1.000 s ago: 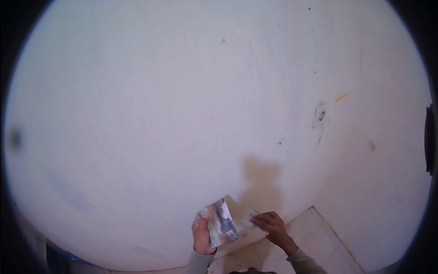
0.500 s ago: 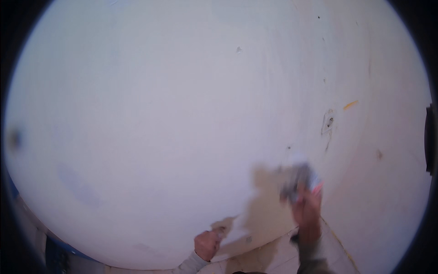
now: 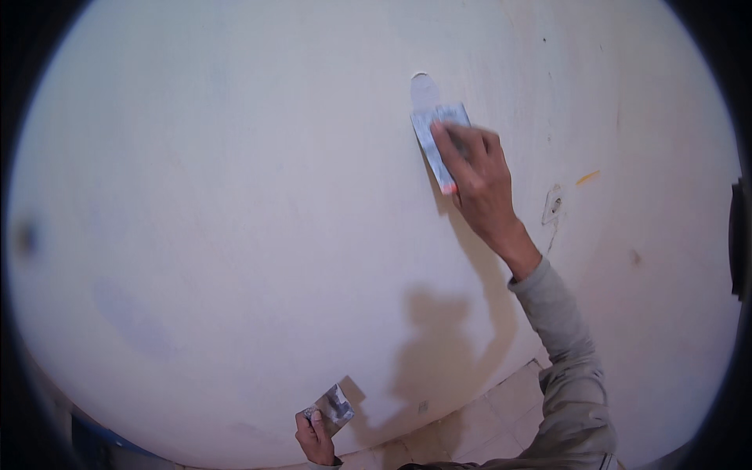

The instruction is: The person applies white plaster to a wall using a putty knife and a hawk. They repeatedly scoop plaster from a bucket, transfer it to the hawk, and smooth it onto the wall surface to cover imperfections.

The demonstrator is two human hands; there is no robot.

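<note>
My right hand (image 3: 479, 168) is closed round a flat, wide-bladed putty knife (image 3: 427, 133), smeared whitish and with a red spot at its lower end. The blade lies against the white wall (image 3: 258, 196), just below a pale grey smear of filler (image 3: 424, 90) with a darker curved upper edge. Low down, my left hand (image 3: 315, 439) grips a second putty knife (image 3: 334, 410), its metal blade tilted up and marked with grey paste. Its handle is mostly hidden by my fingers, and that blade stands apart from the wall.
To the right, an open socket box (image 3: 554, 205) is set in the wall, with a yellow-orange mark (image 3: 587, 178) beside it. Small holes run above the box. Pale floor tiles (image 3: 501, 403) meet the wall at the bottom. My shadow (image 3: 435, 345) falls on the wall.
My right hand has moved up and left from low on the wall, its knife now on the surface. A grey smear covers the small dent. My left hand has shifted left and down, turning its blade.
</note>
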